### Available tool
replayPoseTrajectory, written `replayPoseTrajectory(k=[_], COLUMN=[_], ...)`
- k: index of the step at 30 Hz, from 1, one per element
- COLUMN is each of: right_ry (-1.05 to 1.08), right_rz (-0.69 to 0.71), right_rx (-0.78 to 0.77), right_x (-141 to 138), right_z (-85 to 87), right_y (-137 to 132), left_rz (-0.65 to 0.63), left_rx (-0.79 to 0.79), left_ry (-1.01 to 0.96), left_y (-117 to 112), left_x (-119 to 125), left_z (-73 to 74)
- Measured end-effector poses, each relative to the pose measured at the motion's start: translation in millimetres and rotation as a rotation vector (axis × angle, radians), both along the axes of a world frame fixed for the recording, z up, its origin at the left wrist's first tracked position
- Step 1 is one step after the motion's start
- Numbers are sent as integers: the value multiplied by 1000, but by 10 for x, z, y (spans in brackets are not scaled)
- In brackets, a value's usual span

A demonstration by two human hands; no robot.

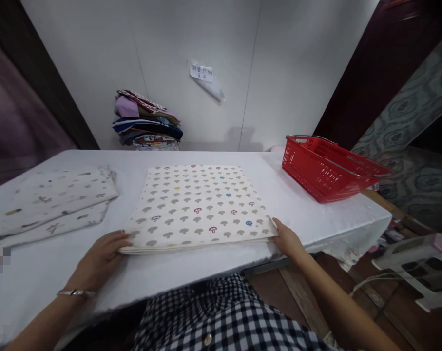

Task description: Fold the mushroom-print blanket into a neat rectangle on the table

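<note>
A folded cream cloth with a mushroom print (197, 204) lies flat in the middle of the white table (221, 158). My left hand (102, 256) rests at its near left corner, fingers pinched on the folded edge. My right hand (288, 240) grips the near right corner, thumb on top and fingers under the layers. Both hands hold the cloth's near edge, which lies close to the table's front edge.
A second folded pale printed cloth (52, 202) lies at the left. A stack of folded coloured fabrics (147, 121) stands at the back against the wall. A red plastic basket (330, 168) sits at the right end. A white stool (418, 265) stands on the floor, right.
</note>
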State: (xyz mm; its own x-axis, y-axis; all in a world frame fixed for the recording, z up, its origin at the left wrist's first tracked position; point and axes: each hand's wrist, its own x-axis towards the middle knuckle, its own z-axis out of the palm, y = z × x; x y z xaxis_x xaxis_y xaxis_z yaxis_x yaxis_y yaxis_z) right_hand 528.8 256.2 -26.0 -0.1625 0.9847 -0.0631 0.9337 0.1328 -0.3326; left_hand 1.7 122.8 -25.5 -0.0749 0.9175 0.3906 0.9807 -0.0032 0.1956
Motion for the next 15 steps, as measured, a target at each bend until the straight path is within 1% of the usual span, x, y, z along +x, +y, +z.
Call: replayPoseTrajectory(k=[2, 3, 9, 12, 15], right_ry=[-50, -58, -58, -109, -132], right_rz=[-5, 9, 76, 92, 118], right_rx=[-48, -62, -28, -38, -84], right_x=[-28, -36, -40, -53, -39], right_z=[23, 32, 37, 58, 130], right_y=[-9, -9, -1, -40, -88], left_rz=[-32, -28, -1, 21, 81], left_rx=[29, 35, 11, -14, -22], left_ry=[9, 10, -21, -43, -64], left_y=[-18, -30, -111, -129, -145], left_x=[-50, -70, -73, -67, -107], left_z=[-12, -19, -76, -78, -70])
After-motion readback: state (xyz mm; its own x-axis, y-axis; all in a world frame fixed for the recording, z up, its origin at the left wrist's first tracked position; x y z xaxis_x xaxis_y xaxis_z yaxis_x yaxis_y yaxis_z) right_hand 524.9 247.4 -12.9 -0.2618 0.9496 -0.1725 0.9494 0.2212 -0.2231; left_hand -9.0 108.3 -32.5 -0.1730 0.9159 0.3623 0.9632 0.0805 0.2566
